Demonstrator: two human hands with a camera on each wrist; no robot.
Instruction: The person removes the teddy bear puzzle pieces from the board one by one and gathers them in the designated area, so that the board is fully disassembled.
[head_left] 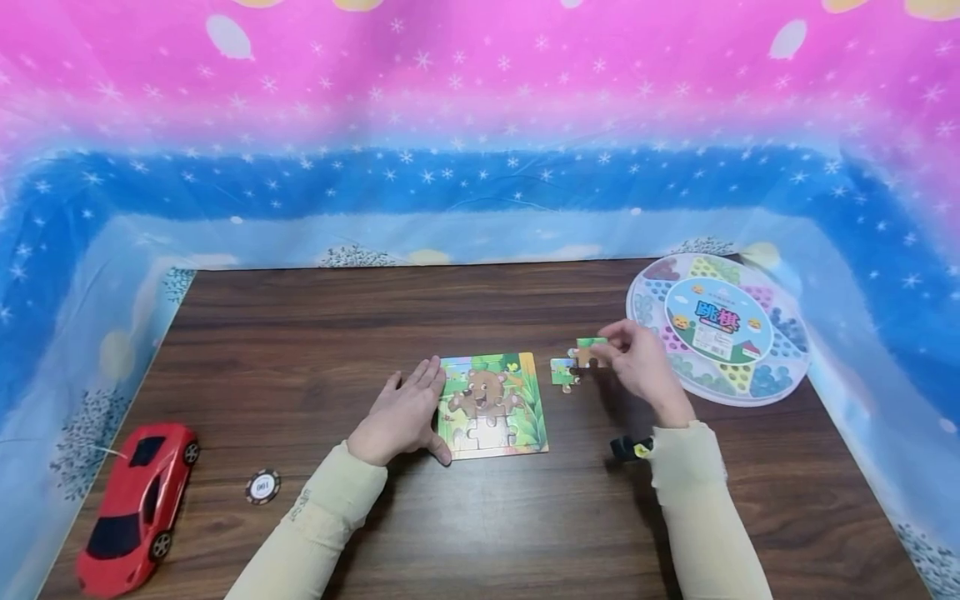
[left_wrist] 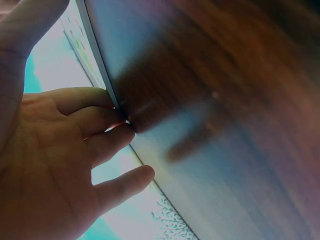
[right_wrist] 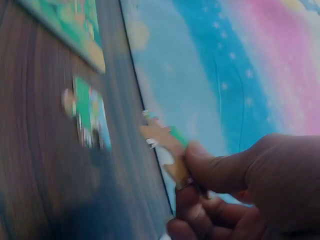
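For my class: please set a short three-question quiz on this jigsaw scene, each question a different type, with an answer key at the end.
1. True or false: the right hand pinches a puzzle piece lifted off the table.
2. Multiple choice: what does the left hand rest against? A) the red toy car B) the left edge of the bear puzzle board C) the round game box
3. Fill in: a second loose piece lies on the table between the puzzle board and the ____ hand.

Key: 1 true; 2 B; 3 right.
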